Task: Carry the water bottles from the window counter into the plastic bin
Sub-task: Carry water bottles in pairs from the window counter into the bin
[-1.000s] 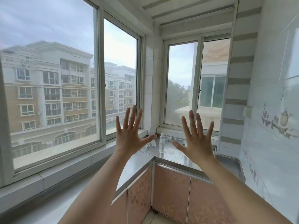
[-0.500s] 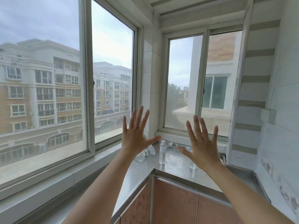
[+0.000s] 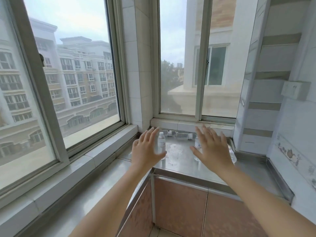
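Clear water bottles stand and lie on the steel counter (image 3: 179,159) in the window corner. One upright bottle (image 3: 161,143) with a white label shows just right of my left hand (image 3: 145,151). A second upright bottle (image 3: 198,144) is partly hidden behind my right hand (image 3: 212,151). Two bottles (image 3: 177,134) lie on their sides against the back sill. Another bottle (image 3: 232,155) peeks out right of my right hand. Both hands hover over the counter, fingers spread, holding nothing. No plastic bin is in view.
Large windows (image 3: 68,82) and a tiled sill (image 3: 95,151) run along the left. A second window (image 3: 196,65) backs the counter. Brown cabinet doors (image 3: 181,209) sit below it. A tiled wall with a socket (image 3: 295,89) closes the right side.
The view has moved closer to the corner and tilted down. Both hands have dropped from in front of the windows to just above the bottles, still spread and empty.
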Tool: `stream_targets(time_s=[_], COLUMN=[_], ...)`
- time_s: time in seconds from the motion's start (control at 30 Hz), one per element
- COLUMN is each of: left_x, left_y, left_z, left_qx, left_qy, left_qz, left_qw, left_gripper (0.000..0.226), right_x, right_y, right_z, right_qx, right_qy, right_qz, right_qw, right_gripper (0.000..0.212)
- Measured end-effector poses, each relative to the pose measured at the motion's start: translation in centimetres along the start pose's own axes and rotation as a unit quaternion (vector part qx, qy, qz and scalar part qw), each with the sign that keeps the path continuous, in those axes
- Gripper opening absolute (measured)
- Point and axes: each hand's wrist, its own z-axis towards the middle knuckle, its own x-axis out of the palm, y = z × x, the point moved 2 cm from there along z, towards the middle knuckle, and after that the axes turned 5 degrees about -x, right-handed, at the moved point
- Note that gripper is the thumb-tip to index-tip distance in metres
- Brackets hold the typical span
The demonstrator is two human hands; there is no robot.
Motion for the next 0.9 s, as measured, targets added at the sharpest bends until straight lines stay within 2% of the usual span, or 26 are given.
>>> stream_targets(time_s=[0.27, 0.4, 0.53, 0.67, 0.73, 0.83, 0.9], left_x=[13.3, 19.4, 24.2, 28.4, 30.9, 35.0, 37.6], left_y=[2.2, 3.1, 4.4, 6.2, 7.2, 9.1, 10.4], left_z=[4.3, 4.5, 4.9, 6.8, 8.4, 11.9, 14.5], left_qx=[-0.048, -0.102, -0.138, -0.166, -0.204, -0.275, -0.317], left_qy=[0.07, 0.104, 0.135, 0.171, 0.19, 0.184, 0.172], left_qz=[-0.004, -0.041, -0.062, -0.075, -0.113, -0.226, -0.296], left_qw=[0.996, 0.988, 0.979, 0.968, 0.954, 0.916, 0.884], left_gripper=[0.09, 0.092, 0.095, 0.099, 0.103, 0.116, 0.123], right_x=[13.6, 20.2, 25.6, 30.0, 31.9, 35.4, 37.9], right_y=[-4.1, -6.1, -7.2, -7.6, -7.8, -8.4, -9.2], right_z=[5.6, 8.1, 9.8, 11.4, 12.4, 13.9, 14.5], right_qx=[-0.027, -0.038, -0.046, -0.029, -0.02, 0.026, 0.064], right_qy=[0.087, 0.121, 0.15, 0.144, 0.147, 0.167, 0.178], right_qz=[0.061, 0.085, 0.077, 0.103, 0.108, 0.127, 0.139], right_qw=[0.994, 0.988, 0.985, 0.984, 0.983, 0.977, 0.972], right_gripper=[0.082, 0.073, 0.082, 0.095, 0.096, 0.077, 0.074])
